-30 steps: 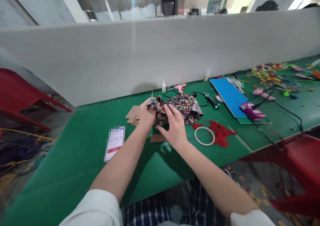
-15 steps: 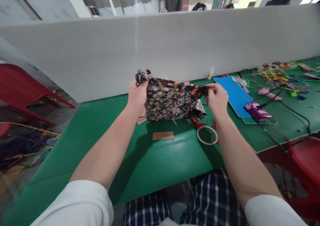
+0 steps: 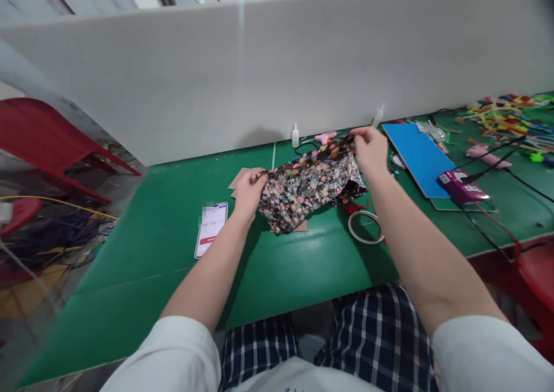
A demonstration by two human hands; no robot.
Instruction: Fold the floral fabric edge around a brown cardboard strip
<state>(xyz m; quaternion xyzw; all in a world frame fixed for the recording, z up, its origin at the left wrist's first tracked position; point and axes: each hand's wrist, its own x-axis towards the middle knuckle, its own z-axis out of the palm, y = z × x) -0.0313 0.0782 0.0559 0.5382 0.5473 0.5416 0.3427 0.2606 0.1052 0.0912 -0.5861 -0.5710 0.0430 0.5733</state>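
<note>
A dark floral cloth (image 3: 303, 187) hangs stretched between my two hands, slanting down to the left over the green table (image 3: 164, 207). My left hand (image 3: 250, 191) pinches its left upper corner. My right hand (image 3: 370, 149) grips the other upper corner, held higher. Under the cloth's lower edge a brown cardboard strip (image 3: 300, 226) shows in part. More cardboard pieces (image 3: 240, 176) lie just behind my left hand. A roll of tape (image 3: 366, 227) rests below my right hand, beside something red that is partly covered.
A phone (image 3: 210, 230) lies left of my left forearm. A small white bottle (image 3: 295, 135) and a pink glue gun (image 3: 325, 138) are near the white partition (image 3: 182, 92). On the right are a blue board (image 3: 418, 158), a purple box with cables (image 3: 461, 185) and colourful craft pieces (image 3: 511, 120).
My left hand has come down with its cloth corner, which is no longer bunched above the fist. The cloth now slants and partly covers the cardboard strip. The phone has come into sight.
</note>
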